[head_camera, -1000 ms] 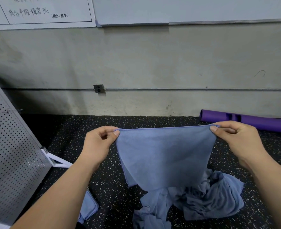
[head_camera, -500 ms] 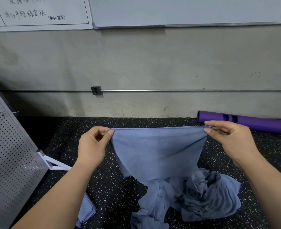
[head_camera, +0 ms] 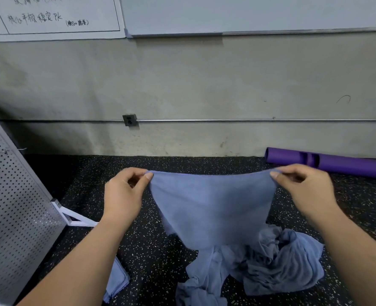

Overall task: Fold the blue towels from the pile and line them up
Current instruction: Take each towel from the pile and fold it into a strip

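I hold a blue towel (head_camera: 211, 206) up in the air by its top edge, which sags a little between my hands. My left hand (head_camera: 123, 195) pinches the top left corner between thumb and forefinger. My right hand (head_camera: 304, 191) pinches the top right corner the same way. The towel hangs down to a point above the crumpled pile of blue towels (head_camera: 271, 268) on the floor. A folded blue towel (head_camera: 116, 279) lies flat on the floor under my left forearm, partly hidden by it.
The floor (head_camera: 160, 250) is black speckled rubber. A grey perforated metal panel (head_camera: 12, 213) on a white foot leans at the left. A purple roller (head_camera: 328, 162) lies by the concrete wall at the right. Whiteboards hang on the wall above.
My hands have come slightly closer together, so the towel's top edge now sags instead of being taut. The view has shifted a little.
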### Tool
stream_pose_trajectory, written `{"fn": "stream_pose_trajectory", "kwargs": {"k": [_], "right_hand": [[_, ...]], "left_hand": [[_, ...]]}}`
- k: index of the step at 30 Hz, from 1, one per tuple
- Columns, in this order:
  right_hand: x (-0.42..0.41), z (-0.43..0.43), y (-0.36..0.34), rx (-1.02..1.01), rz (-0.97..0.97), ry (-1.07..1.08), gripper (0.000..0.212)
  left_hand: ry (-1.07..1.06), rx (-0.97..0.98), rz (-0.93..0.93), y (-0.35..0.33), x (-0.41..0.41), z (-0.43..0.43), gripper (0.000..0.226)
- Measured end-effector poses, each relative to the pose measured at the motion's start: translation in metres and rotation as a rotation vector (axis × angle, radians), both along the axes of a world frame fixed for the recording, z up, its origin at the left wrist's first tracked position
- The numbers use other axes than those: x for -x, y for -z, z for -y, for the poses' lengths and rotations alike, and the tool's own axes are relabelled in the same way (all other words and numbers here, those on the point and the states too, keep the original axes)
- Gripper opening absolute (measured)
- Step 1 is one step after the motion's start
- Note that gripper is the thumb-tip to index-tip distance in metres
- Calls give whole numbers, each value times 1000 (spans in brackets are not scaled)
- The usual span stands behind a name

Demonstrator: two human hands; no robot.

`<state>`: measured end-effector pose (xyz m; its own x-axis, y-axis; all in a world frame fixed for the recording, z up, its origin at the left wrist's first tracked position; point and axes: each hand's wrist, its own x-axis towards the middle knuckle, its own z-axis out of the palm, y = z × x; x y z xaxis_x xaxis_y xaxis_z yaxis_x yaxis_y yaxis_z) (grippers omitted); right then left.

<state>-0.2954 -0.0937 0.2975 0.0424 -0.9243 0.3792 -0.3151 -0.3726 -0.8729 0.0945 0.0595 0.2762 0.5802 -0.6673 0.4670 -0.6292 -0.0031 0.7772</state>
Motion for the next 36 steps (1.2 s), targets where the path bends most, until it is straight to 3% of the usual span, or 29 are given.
{"fn": "stream_pose_trajectory", "kwargs": {"k": [2, 6, 9, 12, 16, 31, 36], "right_hand": [[2, 2, -1, 24, 122, 22, 10], [1, 1, 1, -30, 74, -15, 9], [5, 3, 0, -1, 156, 33, 9], [7, 4, 3, -74, 52, -3, 9], [10, 5, 3, -65, 166, 4, 10], [10, 2, 3, -101, 94, -89, 9], [9, 7, 5, -155, 160, -82, 9]], "left_hand": [[-17, 34, 14, -2, -1, 1, 3], [12, -23, 27, 0, 1, 1, 5], [23, -15, 19, -2, 2, 0, 4], [51, -104, 58, 0, 3, -1, 5], [31, -47, 31, -1, 1, 0, 4], [-27, -89, 74, -3, 2, -1, 5], [-20, -84, -24, -4, 4, 0, 5]]}}
